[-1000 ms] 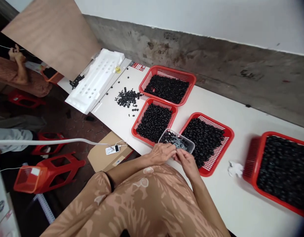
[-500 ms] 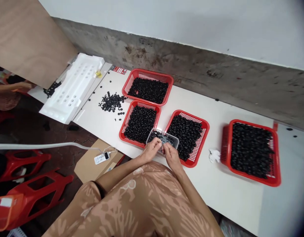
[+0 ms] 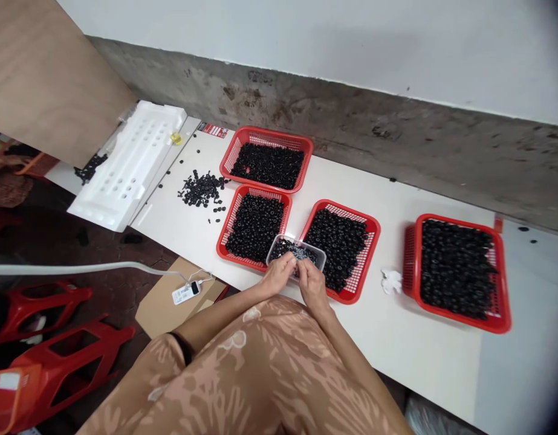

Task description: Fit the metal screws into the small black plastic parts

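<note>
My left hand (image 3: 279, 273) and my right hand (image 3: 312, 281) meet at the near side of a clear plastic tub (image 3: 321, 258). Fingers on both are pinched together, and whatever small piece they hold is too small to make out. Black bits and silvery small parts lie in the tub. It stands between, and partly over, two red baskets: the left basket (image 3: 220, 249) holds small black rings (image 3: 256, 223), and the right basket (image 3: 370, 244) holds larger black round parts (image 3: 337, 241). Behind them another red basket (image 3: 308, 158) contains small black pieces (image 3: 269, 164).
A loose heap of black parts (image 3: 201, 188) lies on the white table (image 3: 346, 175) to the left, near a white foam sheet (image 3: 120, 163). Far right stands a full red basket (image 3: 503, 284), beside white scrap (image 3: 391, 281). Red stools (image 3: 65, 362) and a cardboard box (image 3: 156, 308) are below left.
The view has shifted slightly. My hands have drawn closer together over the tub, their fingertips now nearly touching. At far left, another person's hand has moved.
</note>
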Demonstrator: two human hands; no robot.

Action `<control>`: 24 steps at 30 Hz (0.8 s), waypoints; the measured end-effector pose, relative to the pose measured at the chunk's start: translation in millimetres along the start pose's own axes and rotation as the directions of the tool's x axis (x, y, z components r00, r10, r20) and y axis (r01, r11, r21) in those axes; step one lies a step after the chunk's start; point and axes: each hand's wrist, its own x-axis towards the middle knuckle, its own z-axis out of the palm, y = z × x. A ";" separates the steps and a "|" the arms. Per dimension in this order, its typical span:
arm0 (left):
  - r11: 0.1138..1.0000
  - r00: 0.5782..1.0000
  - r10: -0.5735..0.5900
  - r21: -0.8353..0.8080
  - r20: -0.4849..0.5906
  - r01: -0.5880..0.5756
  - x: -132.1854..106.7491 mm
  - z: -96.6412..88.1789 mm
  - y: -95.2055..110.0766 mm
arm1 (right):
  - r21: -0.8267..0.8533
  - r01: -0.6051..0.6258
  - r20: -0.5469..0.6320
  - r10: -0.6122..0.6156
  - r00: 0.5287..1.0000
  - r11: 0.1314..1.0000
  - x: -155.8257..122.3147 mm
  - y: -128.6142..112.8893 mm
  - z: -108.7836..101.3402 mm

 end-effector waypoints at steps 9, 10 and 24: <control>0.975 0.996 -0.084 -0.205 0.013 0.085 1.2 0.1 0.4 | 0.006 -0.047 0.009 0.047 0.999 0.999 -0.5 2.2 -6.8; 0.996 1.000 -0.003 -0.087 -0.026 0.001 -0.7 -2.3 1.5 | 0.071 -0.121 0.026 0.120 0.992 0.990 -0.6 2.2 -7.0; 0.995 1.000 -0.010 -0.101 0.010 0.011 5.9 1.0 -3.1 | -0.011 0.055 0.023 -0.054 0.998 0.998 -3.5 -2.7 -9.2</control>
